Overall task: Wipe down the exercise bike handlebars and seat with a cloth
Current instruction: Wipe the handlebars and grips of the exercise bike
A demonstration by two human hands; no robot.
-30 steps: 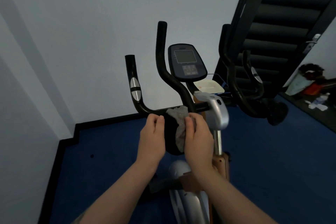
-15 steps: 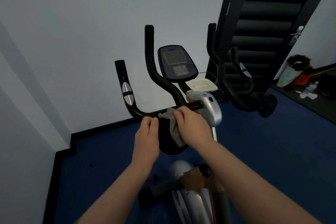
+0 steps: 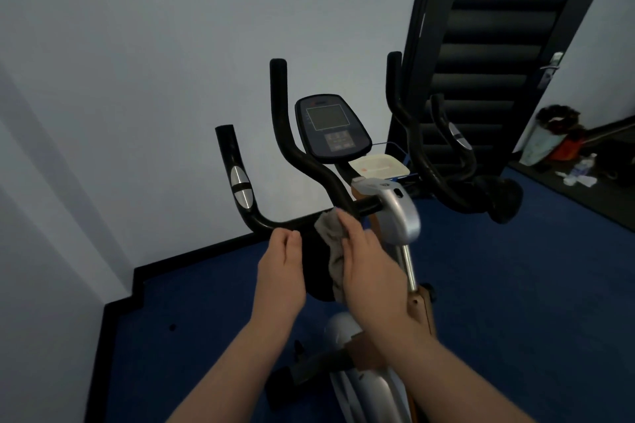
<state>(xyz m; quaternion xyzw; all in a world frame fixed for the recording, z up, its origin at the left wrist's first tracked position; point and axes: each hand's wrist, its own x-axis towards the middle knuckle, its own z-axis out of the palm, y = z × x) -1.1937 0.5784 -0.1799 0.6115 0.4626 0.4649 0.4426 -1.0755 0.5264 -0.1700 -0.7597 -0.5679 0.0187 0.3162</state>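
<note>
Your right hand (image 3: 371,268) pressed the grey cloth (image 3: 331,244) against the black pad (image 3: 318,264) at the middle of the handlebars (image 3: 275,221), fingers straight and together over it. Your left hand (image 3: 281,271) rested on the pad's other edge, fingers straight and close together, holding nothing. The cloth hung loose below your palm, so it could have slipped out and dropped. The far grips and the seat, out of view, could easily have been missed.
</note>
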